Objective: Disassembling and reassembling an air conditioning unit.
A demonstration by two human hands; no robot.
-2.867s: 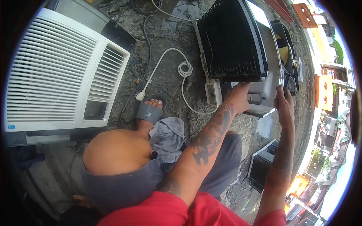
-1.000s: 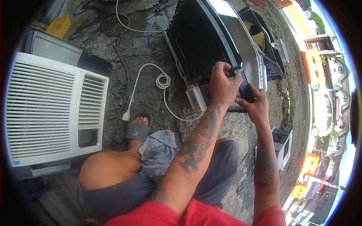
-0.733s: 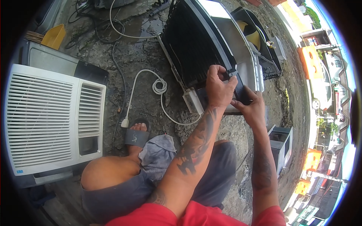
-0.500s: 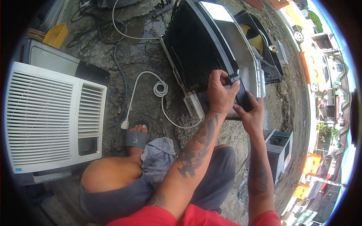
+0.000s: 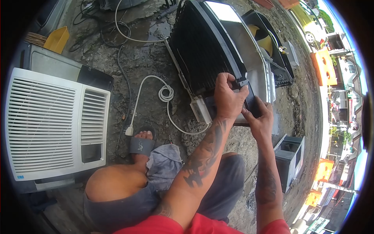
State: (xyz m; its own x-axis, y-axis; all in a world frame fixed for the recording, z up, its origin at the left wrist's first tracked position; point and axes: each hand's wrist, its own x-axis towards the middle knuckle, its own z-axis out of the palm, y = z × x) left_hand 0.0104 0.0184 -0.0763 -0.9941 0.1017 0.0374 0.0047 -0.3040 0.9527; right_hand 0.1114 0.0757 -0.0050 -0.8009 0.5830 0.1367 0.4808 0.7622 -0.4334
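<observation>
An opened air conditioner unit [image 5: 224, 15] stands tilted in front of me, with a black finned coil [image 5: 196, 46], a pale inner housing [image 5: 241, 39] and a black-and-yellow fan section [image 5: 264, 39]. My left hand [image 5: 230, 95] is closed on a small dark bracket [image 5: 242, 81] at the coil's near corner, index finger curled and thumb pressed to it. My right hand [image 5: 258, 119], just below and to the right, grips a dark panel [image 5: 250, 97] along that end, thumb and fingers on it. A white plastic box [image 5: 199, 109] hangs at the unit's near left.
At left lie a white louvered grille [image 5: 43, 124] on another unit and a yellow scoop [image 5: 58, 39]. A white cord [image 5: 150, 78], dark hoses, a puddle [image 5: 154, 29] and a grey rag [image 5: 163, 163] are on the rough concrete. A metal unit [image 5: 288, 160] and orange barriers [image 5: 323, 68] are right.
Since the earliest frame, my left hand has moved up onto the coil's corner bracket and my right hand left onto the dark panel. In the last half second both have barely moved.
</observation>
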